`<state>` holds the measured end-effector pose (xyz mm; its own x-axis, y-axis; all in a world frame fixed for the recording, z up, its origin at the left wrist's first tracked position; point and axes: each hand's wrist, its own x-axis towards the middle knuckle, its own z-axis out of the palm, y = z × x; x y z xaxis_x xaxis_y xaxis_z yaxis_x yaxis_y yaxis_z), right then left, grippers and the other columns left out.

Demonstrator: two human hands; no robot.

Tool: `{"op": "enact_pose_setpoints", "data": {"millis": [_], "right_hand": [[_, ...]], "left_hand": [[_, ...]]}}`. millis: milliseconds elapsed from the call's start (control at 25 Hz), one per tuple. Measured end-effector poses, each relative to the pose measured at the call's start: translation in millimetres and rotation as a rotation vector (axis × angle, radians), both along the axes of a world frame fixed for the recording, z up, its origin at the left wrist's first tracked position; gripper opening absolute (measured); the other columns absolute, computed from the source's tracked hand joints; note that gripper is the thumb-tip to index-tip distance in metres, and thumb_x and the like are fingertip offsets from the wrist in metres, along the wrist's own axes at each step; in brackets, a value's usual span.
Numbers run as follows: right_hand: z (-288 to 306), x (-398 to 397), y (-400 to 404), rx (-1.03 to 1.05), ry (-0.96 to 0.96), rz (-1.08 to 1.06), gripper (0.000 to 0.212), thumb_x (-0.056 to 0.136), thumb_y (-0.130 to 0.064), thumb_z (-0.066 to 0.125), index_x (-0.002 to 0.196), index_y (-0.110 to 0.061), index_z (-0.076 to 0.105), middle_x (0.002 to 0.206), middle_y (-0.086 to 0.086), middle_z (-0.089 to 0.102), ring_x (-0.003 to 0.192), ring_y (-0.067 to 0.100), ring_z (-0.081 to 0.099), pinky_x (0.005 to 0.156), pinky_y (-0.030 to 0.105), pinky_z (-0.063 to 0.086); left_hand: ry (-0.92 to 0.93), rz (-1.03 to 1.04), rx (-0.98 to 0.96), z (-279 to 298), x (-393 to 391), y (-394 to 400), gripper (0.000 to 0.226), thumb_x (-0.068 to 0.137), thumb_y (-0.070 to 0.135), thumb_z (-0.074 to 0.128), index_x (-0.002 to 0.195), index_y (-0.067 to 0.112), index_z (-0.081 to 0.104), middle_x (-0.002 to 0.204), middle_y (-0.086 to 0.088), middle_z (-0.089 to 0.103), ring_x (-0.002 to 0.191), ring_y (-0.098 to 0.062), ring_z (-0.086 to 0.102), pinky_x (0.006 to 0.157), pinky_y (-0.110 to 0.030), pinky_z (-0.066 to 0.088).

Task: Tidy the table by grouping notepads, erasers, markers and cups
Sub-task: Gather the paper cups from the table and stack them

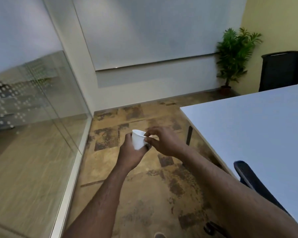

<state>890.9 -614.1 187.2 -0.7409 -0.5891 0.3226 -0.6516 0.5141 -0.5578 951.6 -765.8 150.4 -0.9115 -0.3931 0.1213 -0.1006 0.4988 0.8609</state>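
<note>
A small white paper cup (pixel 138 139) is held in the air over the floor, tilted with its mouth toward the upper left. My left hand (pixel 130 152) wraps it from below and behind. My right hand (pixel 162 140) pinches the cup's rim with thumb and fingertips. The white table (pixel 258 127) lies to the right of both hands, and the part in view carries no notepads, erasers or markers.
A glass partition (pixel 34 117) runs along the left. A dark office chair (pixel 253 181) is tucked at the table's near edge and another chair (pixel 280 71) stands at the far side. A potted plant (pixel 232 57) is in the corner. Patterned carpet covers the floor.
</note>
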Motion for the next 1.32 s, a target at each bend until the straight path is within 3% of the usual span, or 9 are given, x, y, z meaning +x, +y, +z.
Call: {"op": "enact_pose_setpoints", "data": {"millis": [160,280,360,560,680,920,1120,1320], "right_hand": [[-70,-67,-65,0.018,-0.058,0.090,0.021,0.089,-0.030,0.063,0.106,-0.020,0.070,0.118,-0.002,0.068,0.105,0.016,0.062,0.084,0.023,0.045],[-109,-109,-101,0.058,-0.190,0.130,0.024,0.089,-0.030,0.063,0.109,-0.018,0.069,0.120,0.000,0.067,0.108,0.019,0.061,0.092,0.031,0.047],[-131,-138,-121,0.089,-0.255,0.131,0.027,0.090,-0.029,0.062,0.112,-0.015,0.068,0.121,0.002,0.066,0.109,0.021,0.059,0.094,0.033,0.047],[-161,-220,-152,0.178,-0.288,0.102,0.030,0.093,-0.032,0.056,0.118,-0.019,0.065,0.140,0.006,0.052,0.126,0.024,0.048,0.101,0.037,0.044],[-174,-285,-168,0.178,-0.299,0.044,0.028,0.093,-0.033,0.056,0.118,-0.024,0.066,0.145,0.003,0.047,0.131,0.021,0.044,0.103,0.037,0.043],[-186,-454,-192,0.163,-0.289,-0.196,0.030,0.094,-0.032,0.056,0.119,-0.020,0.066,0.145,0.004,0.048,0.131,0.021,0.043,0.105,0.032,0.038],[-159,-577,-189,0.113,-0.266,-0.456,0.028,0.092,-0.029,0.060,0.116,-0.019,0.068,0.145,0.005,0.048,0.135,0.022,0.038,0.109,0.029,0.029],[-165,-677,-169,0.053,-0.301,-0.710,0.027,0.091,-0.031,0.062,0.115,-0.023,0.068,0.147,0.001,0.046,0.136,0.019,0.037,0.106,0.025,0.026]], "left_hand": [[-0.136,0.046,0.004,-54,-53,-68,0.071,0.067,0.053,0.080,0.124,0.031,0.044,0.107,0.010,0.060,0.084,-0.001,0.057,0.056,-0.020,0.040],[-0.240,0.054,-0.010,-83,-89,-104,0.069,0.067,0.053,0.079,0.123,0.034,0.043,0.110,0.011,0.062,0.086,0.001,0.057,0.057,-0.015,0.038],[-0.292,0.067,0.011,-101,-118,-121,0.075,0.067,0.051,0.080,0.129,0.031,0.044,0.112,0.012,0.059,0.091,-0.007,0.058,0.061,-0.016,0.040],[-0.298,0.094,0.066,-128,-199,-147,0.077,0.069,0.049,0.081,0.132,0.027,0.044,0.114,0.014,0.055,0.099,-0.011,0.056,0.065,-0.018,0.042],[-0.309,0.079,0.085,-144,-266,-163,0.073,0.071,0.047,0.080,0.132,0.028,0.044,0.113,0.014,0.055,0.097,-0.009,0.056,0.064,-0.013,0.040],[-0.313,-0.150,0.048,-170,-461,-216,0.068,0.073,0.038,0.083,0.130,0.029,0.047,0.116,0.013,0.053,0.099,-0.011,0.055,0.068,-0.015,0.043],[-0.327,-0.428,-0.007,-152,-630,-232,0.069,0.072,0.034,0.084,0.131,0.023,0.050,0.121,0.008,0.057,0.105,-0.014,0.057,0.081,-0.026,0.048],[-0.323,-0.617,-0.056,-150,-766,-209,0.066,0.071,0.036,0.085,0.128,0.024,0.053,0.115,0.010,0.057,0.101,-0.012,0.058,0.072,-0.018,0.043]]}}
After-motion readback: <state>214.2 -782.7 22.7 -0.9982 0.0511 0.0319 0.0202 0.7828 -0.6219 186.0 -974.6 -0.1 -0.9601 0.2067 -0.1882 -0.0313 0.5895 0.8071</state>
